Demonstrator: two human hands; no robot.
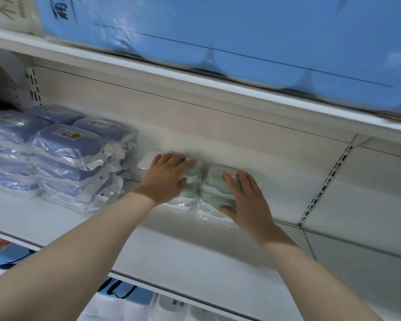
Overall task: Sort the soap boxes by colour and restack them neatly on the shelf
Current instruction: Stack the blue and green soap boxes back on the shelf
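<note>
Two short stacks of pale green soap boxes in clear wrap stand side by side at the middle of the white shelf. My left hand lies flat over the left green stack, fingers spread. On the right green stack rests my right hand, thumb against its front side. Several blue soap boxes in clear wrap are piled in stacks at the shelf's left. Behind my left hand lies a white box, partly hidden.
A shelf above carries large blue plastic-wrapped packs that overhang its edge. Slotted uprights run up the back panel on the right and at the far left. Below the shelf's front edge, more packaged goods show.
</note>
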